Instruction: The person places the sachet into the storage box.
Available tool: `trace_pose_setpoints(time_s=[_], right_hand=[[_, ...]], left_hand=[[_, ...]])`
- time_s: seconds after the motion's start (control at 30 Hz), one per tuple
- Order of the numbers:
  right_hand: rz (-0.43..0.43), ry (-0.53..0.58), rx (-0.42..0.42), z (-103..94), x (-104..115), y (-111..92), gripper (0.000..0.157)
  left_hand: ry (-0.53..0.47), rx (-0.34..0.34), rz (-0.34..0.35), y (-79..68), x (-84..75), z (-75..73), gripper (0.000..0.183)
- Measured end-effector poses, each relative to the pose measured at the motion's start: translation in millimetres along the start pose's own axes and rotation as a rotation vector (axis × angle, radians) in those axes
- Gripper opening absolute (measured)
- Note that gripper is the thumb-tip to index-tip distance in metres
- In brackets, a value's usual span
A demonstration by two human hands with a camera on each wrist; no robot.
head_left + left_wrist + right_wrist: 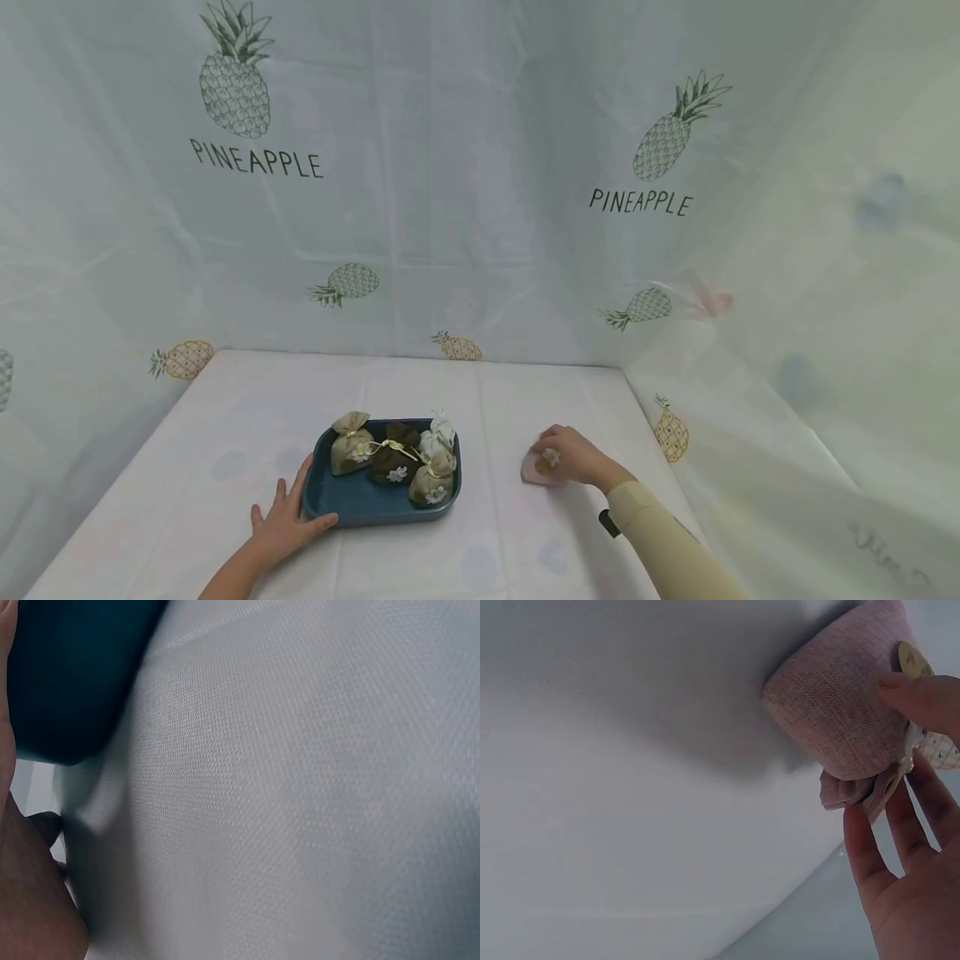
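On the table to the right, my right hand (576, 458) holds a small pink cloth pouch (832, 697) by its gathered neck, thumb on one side and fingers on the other. A round tan tag (911, 660) hangs on the pouch. My left hand (283, 525) has its fingers spread and rests against the left end of a dark blue tray (360, 496), thumb at the front rim. Inside the tray stand a beige pouch (345, 454), a dark brown pouch (382, 468), a white pouch (437, 437) and another beige pouch (429, 485).
A pale cloth (420, 567) covers the table. Behind it and along the sides hang curtains (465, 167) printed with pineapples. A small black object (609, 523) shows beside the right sleeve.
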State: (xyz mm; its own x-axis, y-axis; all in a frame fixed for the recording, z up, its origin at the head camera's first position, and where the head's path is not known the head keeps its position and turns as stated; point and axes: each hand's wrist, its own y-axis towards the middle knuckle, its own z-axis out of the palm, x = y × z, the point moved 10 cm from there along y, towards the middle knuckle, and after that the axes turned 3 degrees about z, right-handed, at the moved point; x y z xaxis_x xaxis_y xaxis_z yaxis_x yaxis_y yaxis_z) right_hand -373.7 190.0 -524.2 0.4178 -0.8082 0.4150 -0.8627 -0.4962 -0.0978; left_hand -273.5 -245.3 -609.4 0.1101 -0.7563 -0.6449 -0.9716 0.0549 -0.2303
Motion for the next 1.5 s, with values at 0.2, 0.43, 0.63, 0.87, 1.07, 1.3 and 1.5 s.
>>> trace_pose_setpoints(time_s=[0.2, 0.43, 0.63, 0.87, 1.07, 1.3, 1.5], right_hand=[[0.028, -0.022, 0.009, 5.5, -12.4, 3.7, 0.046], [0.027, 0.037, 0.032, 8.1, -17.3, 7.0, 0.051], [0.027, 0.004, 0.008, 7.0, -20.8, 8.5, 0.057], [0.092, -0.094, -0.070, 1.9, -28.2, 9.3, 0.059], [0.182, -0.089, -0.121, -2.9, -34.0, 8.7, 0.057], [0.274, 0.066, -0.044, 3.9, -40.0, 10.2, 0.061], [0.290, 0.087, -0.049, 5.1, -35.1, 10.8, 0.061]], left_hand=[[-0.004, -0.011, 0.001, 0.2, -0.1, -0.1, 0.117], [-0.008, -0.034, 0.014, 0.8, 0.7, -0.7, 0.117], [0.000, -0.044, 0.018, 0.6, 1.6, -1.0, 0.117], [-0.001, -0.029, 0.009, 1.2, 0.9, -0.4, 0.117], [0.003, -0.031, 0.004, 1.6, 2.6, -0.2, 0.117], [-0.010, -0.014, 0.012, 0.7, 0.6, -0.5, 0.116], [-0.016, 0.004, 0.000, -0.6, -1.3, -0.4, 0.116]])
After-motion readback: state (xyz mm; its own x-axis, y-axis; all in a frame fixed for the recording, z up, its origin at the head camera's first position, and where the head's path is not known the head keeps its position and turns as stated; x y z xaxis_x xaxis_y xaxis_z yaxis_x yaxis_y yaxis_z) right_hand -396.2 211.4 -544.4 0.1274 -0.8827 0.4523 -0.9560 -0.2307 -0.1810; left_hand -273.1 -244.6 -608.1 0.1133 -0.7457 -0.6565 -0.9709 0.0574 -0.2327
